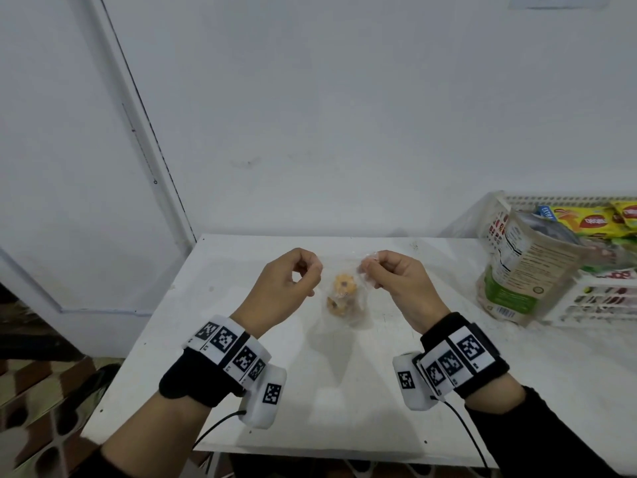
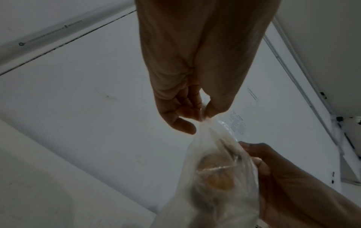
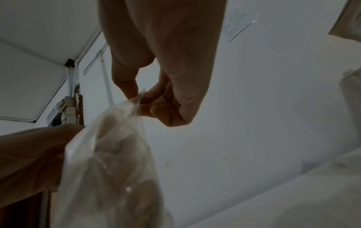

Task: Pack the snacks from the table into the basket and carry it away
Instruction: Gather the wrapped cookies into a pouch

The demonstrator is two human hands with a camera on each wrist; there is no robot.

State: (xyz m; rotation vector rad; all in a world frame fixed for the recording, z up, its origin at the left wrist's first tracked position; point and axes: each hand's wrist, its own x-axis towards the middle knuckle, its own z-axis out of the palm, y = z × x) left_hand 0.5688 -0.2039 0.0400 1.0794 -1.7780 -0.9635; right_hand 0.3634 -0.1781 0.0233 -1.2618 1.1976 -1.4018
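A clear plastic bag of round yellow cookies (image 1: pixel 342 298) hangs over the white table (image 1: pixel 275 391), held up between my two hands. My left hand (image 1: pixel 312 270) pinches the bag's top left corner between thumb and fingers. My right hand (image 1: pixel 370 267) pinches the top right corner. In the left wrist view the bag (image 2: pixel 216 177) hangs below my left hand (image 2: pixel 201 115), with the other hand low at the right. The right wrist view shows my right hand (image 3: pixel 139 96) pinching the bag's edge (image 3: pixel 117 154). A white slatted basket (image 1: pixel 593 298) stands at the table's right end, with snacks inside.
A large beige and green pouch (image 1: pixel 520 270) leans against the basket's front. Yellow snack packets (image 1: pixel 596 220) lie inside it. A white wall stands right behind the table, and the table's left edge drops to a patterned floor (image 1: pixel 41 408).
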